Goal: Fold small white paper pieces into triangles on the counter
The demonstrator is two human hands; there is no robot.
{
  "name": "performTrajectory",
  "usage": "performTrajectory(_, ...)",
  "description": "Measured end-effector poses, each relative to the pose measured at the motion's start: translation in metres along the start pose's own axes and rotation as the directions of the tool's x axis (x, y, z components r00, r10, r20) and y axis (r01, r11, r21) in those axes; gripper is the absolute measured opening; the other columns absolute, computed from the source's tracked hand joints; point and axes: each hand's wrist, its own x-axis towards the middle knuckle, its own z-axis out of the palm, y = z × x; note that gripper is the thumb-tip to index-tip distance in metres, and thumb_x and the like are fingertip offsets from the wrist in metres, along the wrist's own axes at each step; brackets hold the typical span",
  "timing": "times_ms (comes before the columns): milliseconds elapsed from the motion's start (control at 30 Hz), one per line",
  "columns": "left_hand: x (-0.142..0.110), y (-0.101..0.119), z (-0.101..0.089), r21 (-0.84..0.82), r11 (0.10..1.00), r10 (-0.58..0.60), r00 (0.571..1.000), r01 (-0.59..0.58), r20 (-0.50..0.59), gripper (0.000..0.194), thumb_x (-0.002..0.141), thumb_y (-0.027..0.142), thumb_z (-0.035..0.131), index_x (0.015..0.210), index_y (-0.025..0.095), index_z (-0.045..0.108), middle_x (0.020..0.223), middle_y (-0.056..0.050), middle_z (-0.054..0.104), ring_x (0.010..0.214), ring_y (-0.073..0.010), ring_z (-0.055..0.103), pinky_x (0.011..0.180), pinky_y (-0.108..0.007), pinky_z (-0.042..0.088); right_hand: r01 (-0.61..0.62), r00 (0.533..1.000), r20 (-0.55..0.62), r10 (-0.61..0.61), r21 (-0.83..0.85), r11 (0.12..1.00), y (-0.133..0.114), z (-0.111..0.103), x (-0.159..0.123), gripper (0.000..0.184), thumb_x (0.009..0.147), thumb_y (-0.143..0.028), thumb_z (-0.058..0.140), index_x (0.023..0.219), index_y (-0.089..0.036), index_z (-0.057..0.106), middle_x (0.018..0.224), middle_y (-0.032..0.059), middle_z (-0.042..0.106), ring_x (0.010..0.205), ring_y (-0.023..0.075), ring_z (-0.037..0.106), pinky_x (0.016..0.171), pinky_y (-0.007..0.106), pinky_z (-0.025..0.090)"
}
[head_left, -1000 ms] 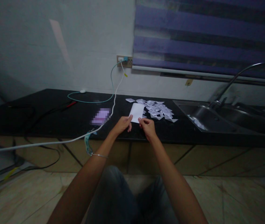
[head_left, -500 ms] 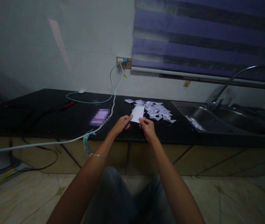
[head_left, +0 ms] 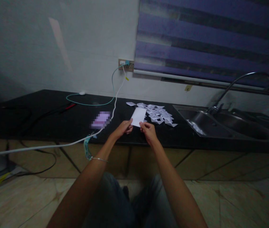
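Paper sheet (head_left: 138, 116) sits pinched between closed thumbs and fingers of left hand (head_left: 125, 127) and right hand (head_left: 149, 131) over the counter (head_left: 53, 126), 1 piece seemingly unshaped beside many folded pieces (head_left: 157, 113).

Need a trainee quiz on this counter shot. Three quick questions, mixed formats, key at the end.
1. True or false: the left hand and the right hand both hold the same piece of white paper.

2. As the person sees it, where is the sink relative to the folded paper pieces?
a) to their left
b) to their right
c) underneath them

3. Fill in the blank: the teal cable runs from the counter up to the ______ on the wall.

Key: 1 true; 2 b; 3 outlet.
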Motion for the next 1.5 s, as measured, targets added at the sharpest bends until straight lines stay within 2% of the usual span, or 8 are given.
performTrajectory(133,0.002,0.004,0.002,-0.067,0.997,-0.039,0.994,0.032,-0.103,0.056,0.081,0.069,0.055,0.07,0.014,0.057,0.051,0.0,0.056,0.043,-0.0103,0.048,0.042,-0.021,0.033,-0.006,0.996,0.09,0.011,-0.057,0.998,-0.003,-0.001,-0.002,0.043,0.073,-0.056,0.068,0.056,-0.018,0.057,0.054,-0.0024,0.049,0.054,0.011,0.041,0.055,0.026,0.028)
performTrajectory(233,0.004,0.005,0.004,-0.032,0.999,-0.023,0.981,0.017,-0.191,0.046,0.078,0.059,0.066,0.069,0.014,0.057,0.053,0.0,0.058,0.045,-0.0107,0.05,0.042,-0.021,0.037,0.015,0.991,0.13,-0.002,-0.101,0.995,-0.006,-0.001,-0.004,0.044,0.075,-0.057,0.066,0.056,-0.018,0.058,0.055,-0.0022,0.05,0.055,0.0114,0.041,0.057,0.026,0.03)
performTrajectory(367,0.006,0.004,0.006,-0.001,1.0,-0.027,0.971,0.028,-0.239,0.043,0.084,0.055,0.062,0.068,0.015,0.057,0.048,0.001,0.055,0.04,-0.0101,0.048,0.04,-0.021,0.036,0.018,0.99,0.142,-0.001,-0.115,0.993,-0.007,-0.001,-0.004,0.045,0.076,-0.057,0.066,0.056,-0.018,0.057,0.055,-0.0025,0.05,0.056,0.0115,0.041,0.058,0.026,0.03)
performTrajectory(667,0.009,-0.002,0.001,0.036,0.995,-0.077,0.941,0.095,-0.33,0.061,0.091,0.062,0.044,0.051,0.016,0.051,0.037,0.0,0.047,0.031,-0.0095,0.043,0.034,-0.02,0.029,0.029,0.989,0.15,-0.009,-0.133,0.991,-0.007,-0.001,-0.005,0.045,0.077,-0.056,0.066,0.056,-0.018,0.057,0.054,-0.0029,0.049,0.056,0.0113,0.041,0.058,0.026,0.03)
performTrajectory(800,0.006,0.001,0.004,0.033,0.995,-0.077,0.952,0.091,-0.295,0.06,0.093,0.061,0.042,0.054,0.016,0.052,0.037,0.0,0.048,0.031,-0.0099,0.043,0.033,-0.021,0.029,-0.037,0.991,0.123,0.043,-0.055,0.998,-0.006,0.0,-0.001,0.042,0.075,-0.056,0.068,0.059,-0.018,0.06,0.055,-0.0033,0.05,0.055,0.0108,0.042,0.057,0.026,0.032)
performTrajectory(1000,0.001,0.002,0.009,0.061,0.997,-0.031,0.992,0.039,-0.125,0.058,0.094,0.059,0.042,0.059,0.014,0.056,0.043,0.0,0.052,0.035,-0.0106,0.046,0.036,-0.021,0.031,-0.186,0.982,0.075,0.172,0.255,0.949,0.003,-0.002,0.012,0.041,0.058,-0.047,0.083,0.082,-0.016,0.071,0.071,0.0009,0.066,0.067,0.0152,0.057,0.068,0.03,0.046)
performTrajectory(1267,0.009,-0.004,0.006,0.04,0.999,-0.023,0.992,0.028,-0.128,0.048,0.088,0.053,0.056,0.066,0.011,0.062,0.055,-0.002,0.059,0.048,-0.0106,0.05,0.043,-0.021,0.033,-0.115,0.99,0.085,0.11,0.058,0.992,0.012,-0.007,0.015,0.04,0.06,-0.053,0.08,0.074,-0.016,0.07,0.069,0.0017,0.066,0.061,0.0132,0.051,0.058,0.027,0.04)
performTrajectory(1500,0.011,-0.005,0.006,-0.011,0.993,-0.12,0.98,0.119,-0.158,0.058,0.088,0.061,0.05,0.061,0.011,0.06,0.054,-0.003,0.059,0.045,-0.0103,0.049,0.043,-0.022,0.032,-0.117,0.99,0.094,0.108,0.09,0.989,0.006,-0.004,0.013,0.036,0.061,-0.048,0.081,0.067,-0.016,0.066,0.062,-0.0001,0.06,0.056,0.0115,0.047,0.055,0.026,0.036)
